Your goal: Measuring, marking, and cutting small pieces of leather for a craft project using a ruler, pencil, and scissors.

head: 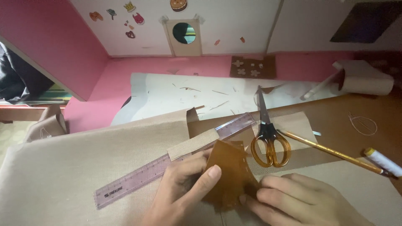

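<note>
The grip of the left hand [184, 184] is closed on the left edge of a brown fabric piece [228, 173], thumb lying across its top face and the other fingers curled under. Just left of that grip and running up to the right, a clear pink ruler [167, 163] lies on beige canvas cloth [75, 167] that covers the desk, with a narrow canvas strip [192, 144] resting across it. The brown piece sits between the two hands, low in the middle of the view, touching the ruler's edge. It looks thin, limp and light, with a frayed lower edge, so it will likely fold and slide unless held flat at two opposite edges. The right hand [301, 201] pinches the piece's lower right corner; its fingertips are closed, though how much cloth they have is hard to tell. Just above that grip lie amber-handled scissors [268, 142], blades shut, and to its right a yellow pencil [335, 154] and a white pen [383, 162].
</note>
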